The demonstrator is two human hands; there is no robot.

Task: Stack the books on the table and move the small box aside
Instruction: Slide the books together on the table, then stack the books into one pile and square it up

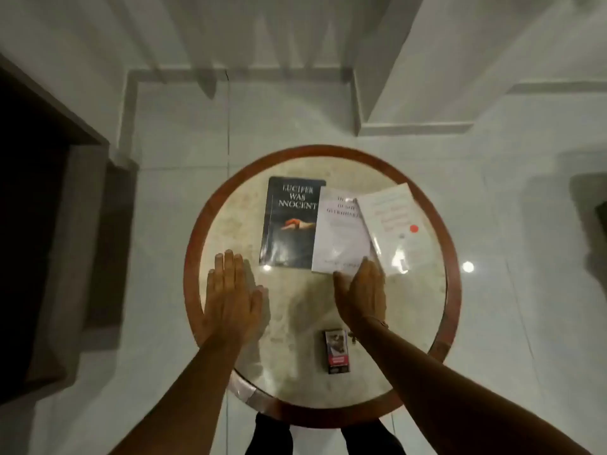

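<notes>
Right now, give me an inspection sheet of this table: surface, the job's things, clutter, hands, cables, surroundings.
Surface: round table, marble-look top, wooden rim.
Job's things: dark book, middle white book and right white book lie flat, fanned and overlapping, not stacked; small box lies near the front edge.
Clutter: nothing seen.
Hands: left hand flat and open over the table; right hand open, fingertips at the middle book's near edge.
Cables: nothing seen.
Surroundings: glossy white tile floor; dark furniture at left.

The white book covers the dark book's right edge, and the third book overlaps it in turn. Both pale titles are too blurred to read. The right arm hides the box's top corner.
</notes>
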